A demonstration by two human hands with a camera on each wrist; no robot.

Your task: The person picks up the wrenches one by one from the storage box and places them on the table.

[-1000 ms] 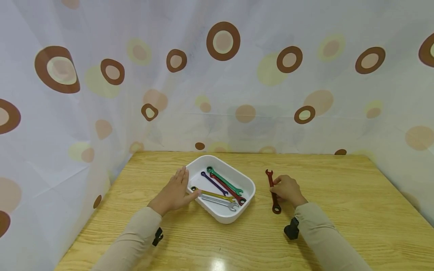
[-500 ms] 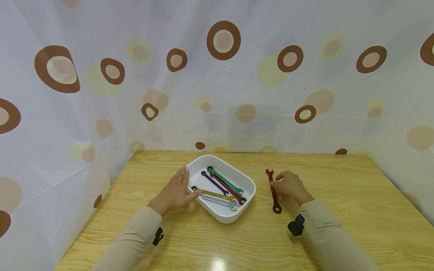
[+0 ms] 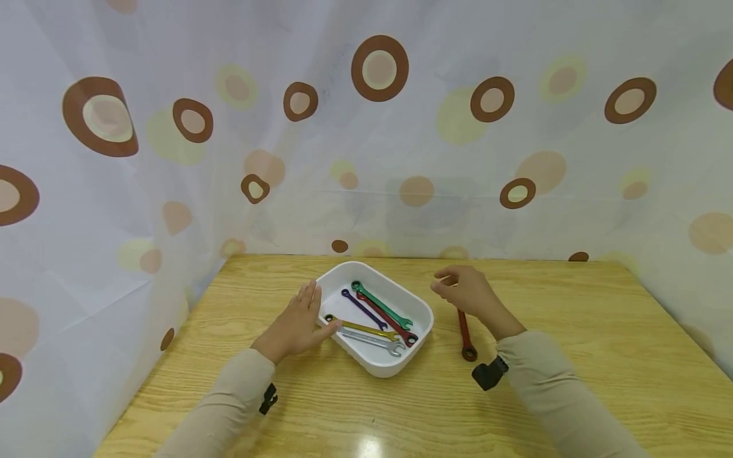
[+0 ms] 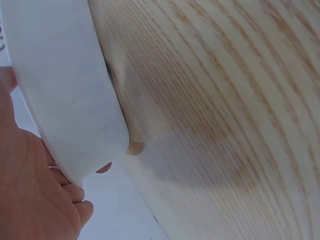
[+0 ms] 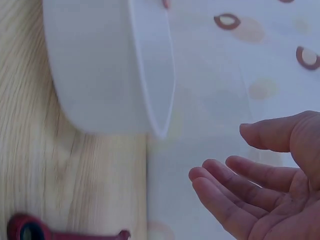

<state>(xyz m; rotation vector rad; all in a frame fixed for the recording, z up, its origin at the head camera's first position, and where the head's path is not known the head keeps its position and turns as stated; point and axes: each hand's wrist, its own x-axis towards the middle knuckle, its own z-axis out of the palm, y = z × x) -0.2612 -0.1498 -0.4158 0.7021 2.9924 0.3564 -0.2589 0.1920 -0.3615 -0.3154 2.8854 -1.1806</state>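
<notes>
A white plastic tray (image 3: 382, 370) holds several combination wrenches: a green wrench (image 3: 382, 306), a red wrench (image 3: 389, 315), a purple wrench (image 3: 364, 310), a yellow wrench (image 3: 369, 329) and a silver wrench (image 3: 371, 341). Against the tray's left rim rests my left hand (image 3: 293, 327), fingers straight, thumb over the near edge. Another red wrench (image 3: 465, 334) lies on the table right of the tray, its upper end hidden behind my right hand (image 3: 471, 296). That hand hovers with nothing in it, thumb and fingers apart in the right wrist view.
Everything stands on a wood-grain table (image 3: 355, 420). Behind it and at both sides hangs a white curtain (image 3: 321, 216) with brown and yellow circles. A black wrist camera (image 3: 489, 374) sits under the right forearm.
My right hand has let go of the red wrench on the table and moved up and left over its upper end. The left hand and tray have stayed put.
</notes>
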